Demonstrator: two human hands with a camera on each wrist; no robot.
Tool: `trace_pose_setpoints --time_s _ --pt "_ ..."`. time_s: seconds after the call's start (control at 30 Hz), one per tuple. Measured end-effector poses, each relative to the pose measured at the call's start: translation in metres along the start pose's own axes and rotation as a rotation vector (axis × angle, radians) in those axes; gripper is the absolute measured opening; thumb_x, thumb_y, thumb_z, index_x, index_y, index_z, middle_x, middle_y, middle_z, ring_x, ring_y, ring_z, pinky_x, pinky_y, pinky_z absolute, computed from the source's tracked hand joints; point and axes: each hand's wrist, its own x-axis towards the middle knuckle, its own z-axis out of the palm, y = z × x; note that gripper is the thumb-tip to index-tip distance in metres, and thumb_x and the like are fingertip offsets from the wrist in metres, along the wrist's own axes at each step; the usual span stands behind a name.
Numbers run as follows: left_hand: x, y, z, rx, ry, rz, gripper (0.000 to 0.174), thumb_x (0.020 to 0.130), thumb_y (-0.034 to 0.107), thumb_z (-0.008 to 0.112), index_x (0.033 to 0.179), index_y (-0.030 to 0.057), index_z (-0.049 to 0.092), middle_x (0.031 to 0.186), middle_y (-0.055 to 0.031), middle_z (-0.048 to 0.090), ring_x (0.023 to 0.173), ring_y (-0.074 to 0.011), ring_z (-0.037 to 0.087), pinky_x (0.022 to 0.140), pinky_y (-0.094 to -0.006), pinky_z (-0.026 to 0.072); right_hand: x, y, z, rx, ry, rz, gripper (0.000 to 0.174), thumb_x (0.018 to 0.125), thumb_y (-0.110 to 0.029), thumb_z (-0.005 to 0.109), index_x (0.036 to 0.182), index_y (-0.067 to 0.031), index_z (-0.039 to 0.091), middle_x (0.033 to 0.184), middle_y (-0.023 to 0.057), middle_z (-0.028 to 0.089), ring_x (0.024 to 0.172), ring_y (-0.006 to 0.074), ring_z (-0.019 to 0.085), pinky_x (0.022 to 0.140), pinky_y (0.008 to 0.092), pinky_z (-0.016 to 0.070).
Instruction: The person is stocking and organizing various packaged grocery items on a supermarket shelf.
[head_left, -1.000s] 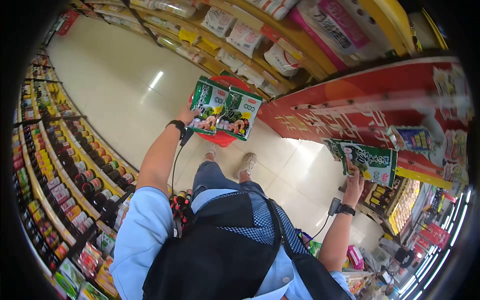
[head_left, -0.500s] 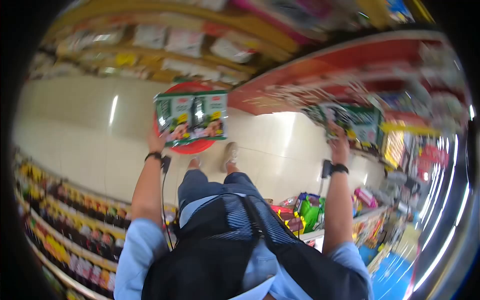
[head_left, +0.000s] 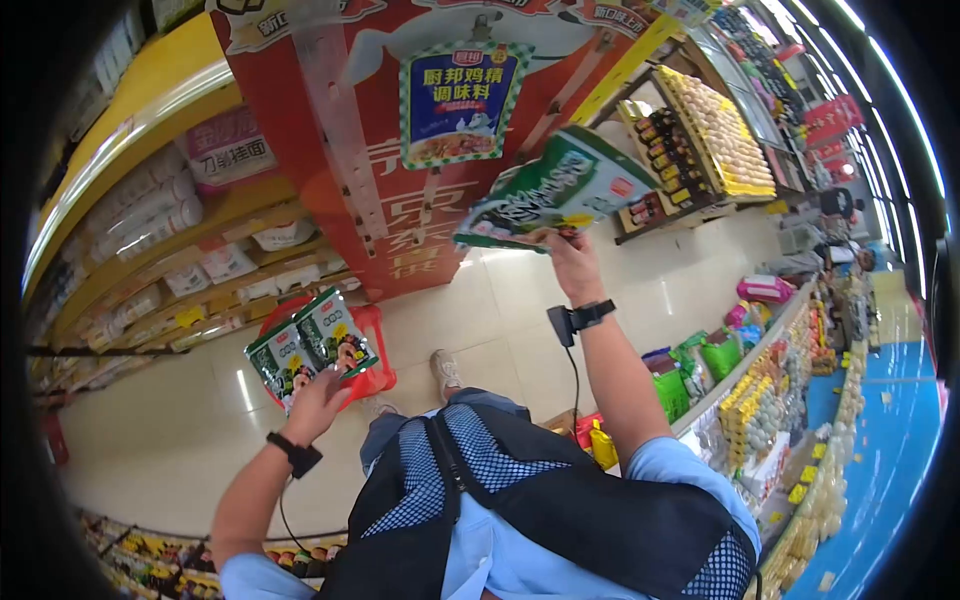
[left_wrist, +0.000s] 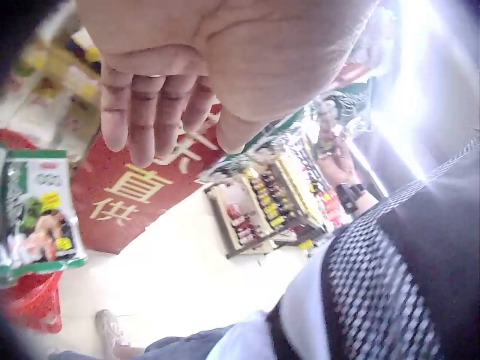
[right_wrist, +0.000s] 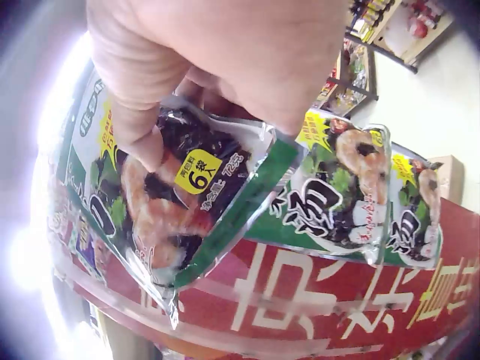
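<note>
My left hand (head_left: pixel 312 408) is beside the lower edge of two green-and-white soup packets (head_left: pixel 334 330) that lie over a red plastic basket (head_left: pixel 375 375). In the left wrist view, the left fingers (left_wrist: pixel 141 120) hang straight and hold nothing, with one of those packets (left_wrist: pixel 46 210) off to the left. My right hand (head_left: pixel 574 268) pinches the edge of another soup packet (head_left: pixel 575 190), held tilted in front of a red display panel. The right wrist view shows its shrimp picture under the thumb. More packets of this kind (right_wrist: pixel 330 199) show behind it.
The red panel (head_left: pixel 410 225) with large lettering and a hanging blue seasoning bag (head_left: pixel 465 100) stands ahead. Shelves of white packages (head_left: pixel 225 262) run along the left. A rack of eggs (head_left: pixel 715 130) and bottles is at the back right, with goods shelves (head_left: pixel 760 400) on the right.
The head view has swung to the right. The right hand has drawn its soup packet nearer and tilted it. The packets on the left are still over the red basket.
</note>
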Motion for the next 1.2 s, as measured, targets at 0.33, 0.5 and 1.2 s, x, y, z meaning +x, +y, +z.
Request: trace_pose_setpoints --time_s 0.33,0.5,1.2 --pt "0.082 0.142 0.077 -0.685 -0.017 0.312 0.066 0.084 0.019 0.073 0.138 0.0005 0.039 0.126 -0.0119 0.055 0.115 -0.0196 0.052 0.099 -0.0335 0.0418 -0.096 0.045 0.009 -0.357 -0.280 0.507 0.026 0.080 0.000 0.069 0.105 0.0008 0.062 0.099 0.0043 0.066 0.090 0.0127 0.061 0.081 0.0279 0.0492" --pt "0.039 0.060 0.095 -0.937 0.157 -0.093 0.043 0.086 0.011 0.069 0.124 0.0003 0.052 0.114 -0.0074 0.064 0.098 -0.0135 0.061 0.089 -0.0293 0.0494 -0.115 0.096 0.013 -0.563 -0.504 0.602 0.044 0.083 -0.015 0.074 0.121 0.0010 0.057 0.102 0.0098 0.068 0.094 0.0153 0.063 0.085 0.0293 0.0504" --pt "0.097 -0.198 0.109 0.268 0.685 -0.430 0.074 0.075 0.017 0.071 0.140 0.0088 0.038 0.140 -0.0250 0.038 0.127 -0.0434 0.039 0.101 -0.0503 0.0381 -0.217 0.115 -0.035 -1.335 -0.452 0.951 0.050 0.083 -0.035 0.072 0.118 -0.0002 0.060 0.100 0.0174 0.069 0.092 0.0249 0.069 0.082 0.0330 0.0540"
